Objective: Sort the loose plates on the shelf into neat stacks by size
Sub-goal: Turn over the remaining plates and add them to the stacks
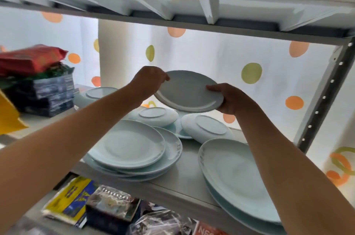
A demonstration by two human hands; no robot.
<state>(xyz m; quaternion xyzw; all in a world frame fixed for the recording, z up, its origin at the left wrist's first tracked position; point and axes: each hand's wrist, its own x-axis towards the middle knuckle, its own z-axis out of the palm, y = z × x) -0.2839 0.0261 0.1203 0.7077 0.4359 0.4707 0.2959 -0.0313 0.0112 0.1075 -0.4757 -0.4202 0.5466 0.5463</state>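
Both my hands hold one small pale plate (189, 92) tilted in the air above the shelf (184, 177). My left hand (148, 81) grips its far left rim and my right hand (229, 98) grips its right rim. Below it lie two overturned small plates (153, 115) (207, 127) at the back. A stack of larger plates (130, 148) sits front left, another large stack (236, 179) front right under my right forearm. One more overturned plate (98, 93) lies at the back left.
Dark boxes (48, 96) with a red packet (30, 59) on top stand at the shelf's left. A yellow bag (9, 115) hangs at the far left. The upper shelf (172, 13) is close overhead. A metal upright (324, 100) bounds the right. Packets fill the lower shelf (107, 209).
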